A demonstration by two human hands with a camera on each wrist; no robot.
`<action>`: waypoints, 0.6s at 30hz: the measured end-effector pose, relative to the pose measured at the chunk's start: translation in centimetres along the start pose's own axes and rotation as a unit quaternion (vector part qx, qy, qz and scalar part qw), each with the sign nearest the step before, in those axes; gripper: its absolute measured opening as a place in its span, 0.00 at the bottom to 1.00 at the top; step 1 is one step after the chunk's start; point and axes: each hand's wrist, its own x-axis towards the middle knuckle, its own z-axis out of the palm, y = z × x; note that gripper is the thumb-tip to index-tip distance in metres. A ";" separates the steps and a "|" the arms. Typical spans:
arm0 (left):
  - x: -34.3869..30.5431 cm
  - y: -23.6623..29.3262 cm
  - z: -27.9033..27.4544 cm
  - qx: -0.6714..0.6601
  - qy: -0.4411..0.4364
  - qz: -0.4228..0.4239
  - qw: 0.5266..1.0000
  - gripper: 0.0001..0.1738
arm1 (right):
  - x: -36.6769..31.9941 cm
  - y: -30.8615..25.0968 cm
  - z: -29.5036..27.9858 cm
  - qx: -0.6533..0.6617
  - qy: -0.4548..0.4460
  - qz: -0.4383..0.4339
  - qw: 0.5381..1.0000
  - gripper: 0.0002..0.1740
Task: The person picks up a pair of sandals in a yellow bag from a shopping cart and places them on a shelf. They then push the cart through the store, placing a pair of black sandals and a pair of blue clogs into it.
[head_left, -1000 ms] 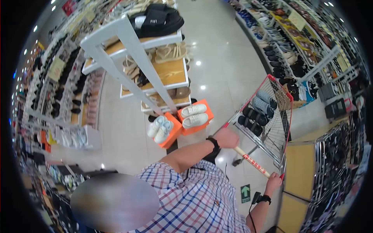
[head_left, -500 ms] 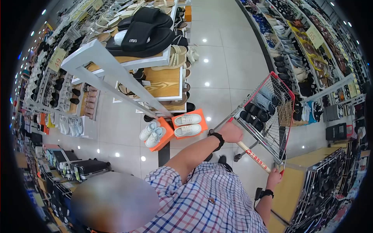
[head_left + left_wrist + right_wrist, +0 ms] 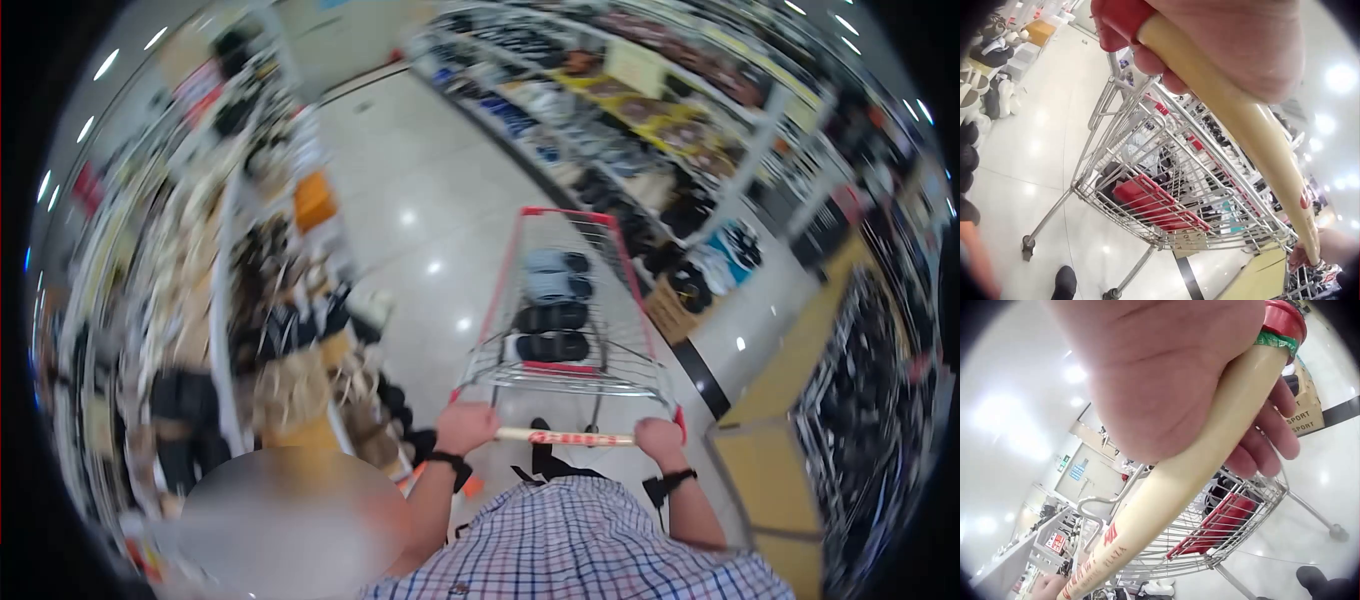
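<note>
A metal shopping cart (image 3: 625, 345) with red trim stands in front of the person. My left hand (image 3: 467, 428) grips the left end of its cream handle (image 3: 570, 437), which carries red lettering. At the other end, by the red cap, my right hand (image 3: 662, 441) is wrapped round the handle; its fingers (image 3: 1277, 430) come out beneath the bar in the right wrist view. Inside the basket lie black sandals (image 3: 552, 346) nearer the handle and a grey-blue pair of shoes (image 3: 556, 285) farther off. A red panel (image 3: 1163, 203) shows at the cart's near end.
Shoe racks (image 3: 610, 130) line the right side of the aisle, with a cardboard box (image 3: 672, 308) at their foot. Blurred shelves of footwear (image 3: 270, 250) run along the left. Pale tiled floor (image 3: 410, 170) stretches ahead. Yellowish cabinets (image 3: 768, 480) stand close on the right.
The view has swung right, so the cart now points straight ahead up the aisle. The orange boxes with white shoes have left the middle of the view. Both hands keep hold of the handle.
</note>
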 end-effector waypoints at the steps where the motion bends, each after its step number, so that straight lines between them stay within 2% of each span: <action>1: 1.6 -0.3 0.0 0.013 0.002 0.006 1.000 0.14 | 1.7 -0.4 -1.3 0.059 -0.020 -0.001 0.998 0.21; 3: 4.4 -1.1 -0.8 0.034 0.018 0.000 0.999 0.13 | 5.9 -0.7 -3.6 0.074 -0.061 -0.012 0.995 0.23; 5: 7.8 -2.8 -0.8 0.039 0.059 0.011 0.997 0.13 | 9.8 -2.1 -6.2 0.082 -0.048 -0.010 0.995 0.23; 9: 13.4 -7.2 -0.8 0.036 0.078 -0.009 0.996 0.13 | 16.6 -5.6 -10.1 0.086 -0.036 -0.021 0.995 0.23; 14: 20.0 -9.2 -1.1 0.001 0.075 -0.074 0.994 0.14 | 25.1 -7.1 -14.7 0.062 -0.089 -0.031 0.994 0.23; 16: 22.1 -9.9 -1.7 0.001 0.068 -0.088 0.994 0.14 | 28.1 -7.8 -15.7 0.075 -0.046 -0.040 0.995 0.22; 18: 24.5 -10.8 -2.3 -0.005 0.057 -0.102 0.993 0.14 | 31.3 -9.0 -17.7 0.060 -0.094 -0.028 0.993 0.23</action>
